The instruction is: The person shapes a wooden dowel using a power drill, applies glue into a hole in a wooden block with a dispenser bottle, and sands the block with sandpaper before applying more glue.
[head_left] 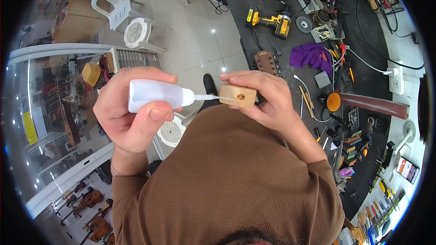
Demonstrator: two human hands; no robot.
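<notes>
In left hand (pixel 121 119) bottle (pixel 155 96), in right hand (pixel 273 100) block (pixel 237 94).

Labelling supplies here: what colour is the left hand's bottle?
The bottle is translucent white, clearest in the head view.

A plain brown shirt (pixel 227 168) is worn, its cloth patterned with a fine, waffle-like texture. It is fitted with matching sleeves (pixel 127 204), by which the forearms (pixel 306 141) are left bare; folds are gathered along the right one. The fingers (pixel 254 79) are ungloved. A dark shoe (pixel 209 84) is worn below.
</notes>
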